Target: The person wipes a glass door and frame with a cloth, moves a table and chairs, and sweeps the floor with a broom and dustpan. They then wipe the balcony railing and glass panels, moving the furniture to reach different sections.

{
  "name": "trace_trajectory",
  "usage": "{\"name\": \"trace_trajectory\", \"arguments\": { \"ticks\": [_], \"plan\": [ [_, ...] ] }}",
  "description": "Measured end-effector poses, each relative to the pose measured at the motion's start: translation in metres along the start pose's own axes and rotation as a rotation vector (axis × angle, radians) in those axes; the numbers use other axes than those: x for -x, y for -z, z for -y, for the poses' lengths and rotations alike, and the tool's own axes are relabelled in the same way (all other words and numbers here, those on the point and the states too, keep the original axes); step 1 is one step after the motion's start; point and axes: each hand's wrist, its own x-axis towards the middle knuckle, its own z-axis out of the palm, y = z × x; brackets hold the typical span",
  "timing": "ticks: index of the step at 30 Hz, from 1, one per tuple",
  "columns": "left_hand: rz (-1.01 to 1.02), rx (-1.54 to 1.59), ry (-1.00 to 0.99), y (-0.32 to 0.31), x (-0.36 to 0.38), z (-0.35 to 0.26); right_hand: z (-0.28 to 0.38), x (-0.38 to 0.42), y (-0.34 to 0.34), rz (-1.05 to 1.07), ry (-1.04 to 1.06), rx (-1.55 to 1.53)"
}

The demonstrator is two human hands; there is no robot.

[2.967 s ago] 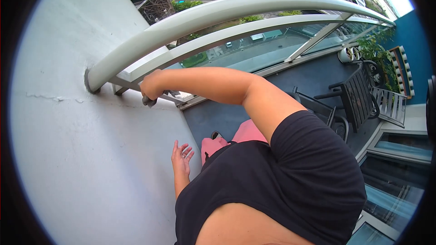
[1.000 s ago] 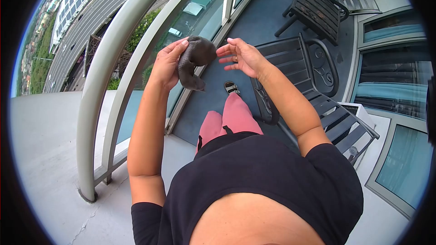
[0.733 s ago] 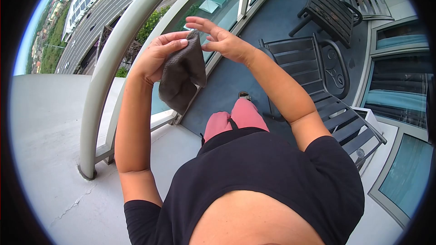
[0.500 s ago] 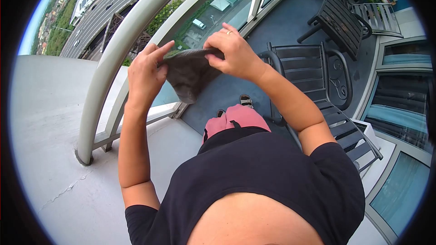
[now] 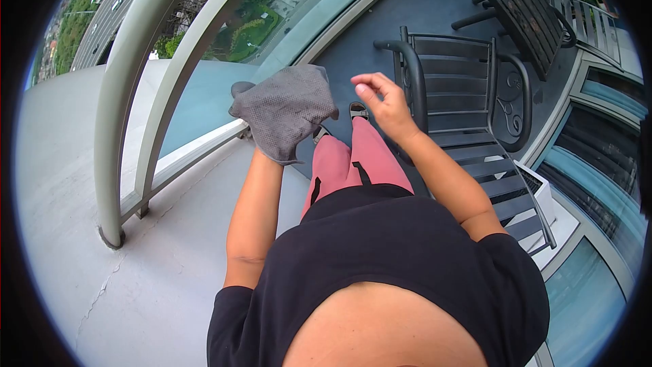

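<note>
A dark grey textured cloth [image 5: 285, 105] is draped over my left hand, hanging in folds with a loose lower edge. Only the wrist of my left hand [image 5: 267, 160] shows below it; the fingers are hidden beneath the cloth, which the hand holds up near the low rail. To the right of the cloth and apart from it, my right hand [image 5: 385, 100] is raised with nothing in it. Its index finger and thumb are apart, and the other fingers are partly curled.
A curved metal railing [image 5: 129, 75] with glass panels runs along the left, above a white ledge [image 5: 61, 183]. A dark slatted armchair [image 5: 451, 85] stands close on the right, with a slatted table [image 5: 526, 17] behind it. Windows [image 5: 598, 143] line the far right.
My right hand has let go of the cloth and moved down and right. The cloth, stretched between both hands before, now covers my left hand, which has moved right and down.
</note>
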Motion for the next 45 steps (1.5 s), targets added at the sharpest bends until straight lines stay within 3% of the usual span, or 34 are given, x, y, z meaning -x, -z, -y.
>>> {"name": "trace_trajectory", "arguments": {
  "ticks": [2,5,7,8,9,11,12,14,15,17,19,20,21,22,23,25,27,29,31,33,34,35,37,40,42,43,44,45],
  "plan": [
    [0.044,-0.035,0.041,0.001,-0.002,-0.006,-0.030,-0.026,0.020,0.023,-0.170,-0.277],
    [-0.002,0.481,0.175,-0.024,0.012,0.006,-0.033,-0.046,0.023,0.017,-0.210,-0.407],
    [-0.033,0.825,0.265,-0.032,0.019,0.008,-0.019,-0.048,0.021,0.134,-0.179,-0.448],
    [-0.036,0.821,0.265,-0.022,0.015,0.002,-0.014,-0.046,0.015,0.158,-0.076,-0.402],
    [-0.043,0.593,0.221,-0.005,0.009,-0.008,-0.007,-0.042,0.011,0.181,0.026,-0.358],
    [-0.050,0.362,0.174,-0.002,0.005,-0.009,0.003,-0.034,0.008,0.189,0.013,-0.392],
    [-0.053,1.101,0.296,-0.016,0.008,-0.002,0.006,-0.029,0.005,0.319,-0.048,-0.492],
    [-0.068,1.843,0.405,-0.020,0.012,0.006,0.008,-0.022,0.005,0.484,-0.140,-0.552],
    [-0.054,1.601,0.441,-0.014,0.013,0.010,0.006,-0.023,0.010,0.502,-0.132,-0.546],
    [-0.075,1.349,0.475,-0.016,0.027,0.034,0.000,-0.029,0.023,0.618,-0.468,-0.608],
    [0.185,2.569,0.276,-0.051,0.063,0.068,0.006,-0.033,0.039,0.632,-0.398,-0.589],
    [0.159,2.570,0.271,-0.052,0.069,0.064,0.011,-0.034,0.043,0.616,-0.341,-0.585],
    [-0.056,2.203,0.697,-0.055,0.074,0.055,0.014,-0.039,0.040,0.635,-0.339,-0.574],
    [-0.253,1.776,1.058,-0.058,0.077,0.046,0.016,-0.044,0.033,0.627,-0.199,-0.607],
    [-0.285,1.776,1.061,-0.059,0.073,0.031,0.017,-0.049,0.023,0.619,-0.060,-0.646],
    [-0.569,1.356,0.635,-0.057,0.052,0.000,0.015,-0.060,-0.008,0.688,-0.056,-0.670],
    [-0.566,1.566,0.510,-0.058,0.044,-0.002,0.009,-0.067,-0.051,0.616,0.360,-0.540],
    [-0.506,1.676,0.530,-0.061,0.062,0.023,-0.015,-0.082,-0.095,0.585,0.548,-0.418],
    [-0.495,1.760,0.579,-0.064,0.084,0.051,-0.045,-0.092,-0.139,0.363,0.712,-0.212],
    [-0.854,1.290,0.610,-0.078,0.113,0.074,-0.058,-0.110,-0.178,0.393,0.830,-0.300],
    [-0.964,1.080,0.576,-0.085,0.137,0.090,-0.060,-0.127,-0.197,0.229,1.092,-0.124],
    [-0.987,1.060,0.556,-0.082,0.157,0.107,-0.061,-0.143,-0.216,0.035,1.338,0.057],
    [-1.220,0.408,0.510,-0.066,0.192,0.131,-0.063,-0.163,-0.276,-0.012,1.443,0.141],
    [-1.282,-0.149,0.286,-0.023,0.216,0.168,-0.053,-0.143,-0.394,-0.037,1.623,0.505],
    [-1.309,-0.296,0.129,-0.003,0.202,0.181,-0.038,-0.116,-0.455,0.020,1.858,0.458],
    [-1.335,-0.308,0.058,0.004,0.190,0.185,-0.029,-0.108,-0.479,-0.168,1.963,0.344],
    [-1.356,-0.385,0.037,0.011,0.182,0.192,-0.021,-0.111,-0.482,-0.244,1.965,0.452],
    [-1.372,-0.458,0.031,0.015,0.177,0.199,-0.015,-0.114,-0.476,-0.204,1.910,0.320]
  ]
}}
